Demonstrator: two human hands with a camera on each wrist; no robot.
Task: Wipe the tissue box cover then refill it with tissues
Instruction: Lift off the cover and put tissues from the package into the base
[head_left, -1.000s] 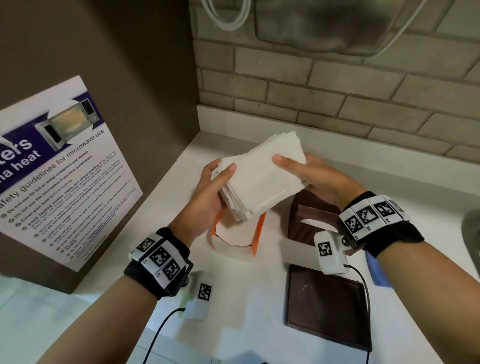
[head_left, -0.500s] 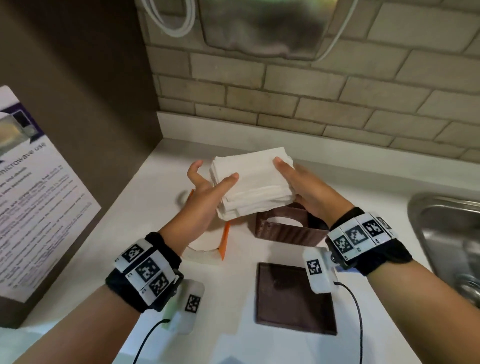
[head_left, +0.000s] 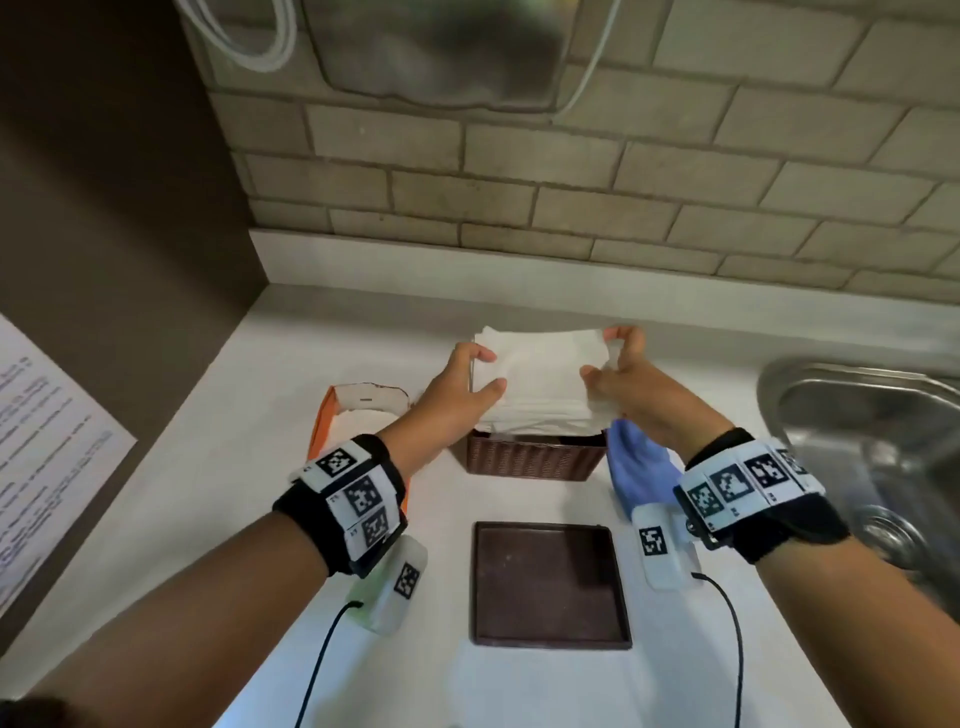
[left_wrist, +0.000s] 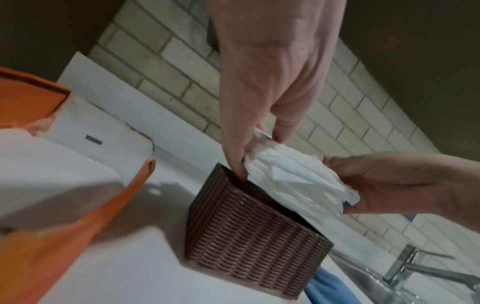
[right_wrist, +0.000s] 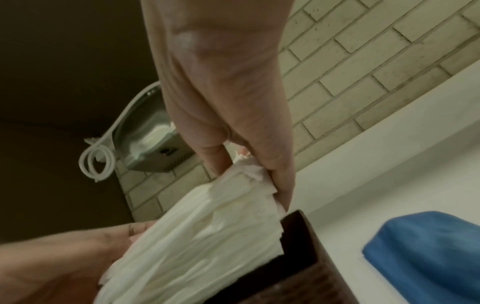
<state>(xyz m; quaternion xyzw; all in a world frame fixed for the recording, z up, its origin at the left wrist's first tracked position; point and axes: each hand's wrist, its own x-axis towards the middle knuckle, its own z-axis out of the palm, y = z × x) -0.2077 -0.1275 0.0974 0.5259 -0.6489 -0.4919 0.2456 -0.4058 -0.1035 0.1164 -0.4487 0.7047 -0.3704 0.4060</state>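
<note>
A thick white tissue stack sits over the open mouth of the brown woven tissue box cover, its lower part entering the opening. My left hand grips the stack's left side and my right hand grips its right side. In the left wrist view the left hand pinches the tissue stack just above the woven cover. The right wrist view shows my right hand pinching the stack at the cover's dark rim.
The cover's flat brown base panel lies on the white counter in front. An opened orange tissue carton stands to the left, a blue cloth to the right. A steel sink is at far right. A brick wall is behind.
Both hands have carried the tissue stack away from the orange carton and down onto the woven cover's opening. The view has shifted right, bringing the sink in.
</note>
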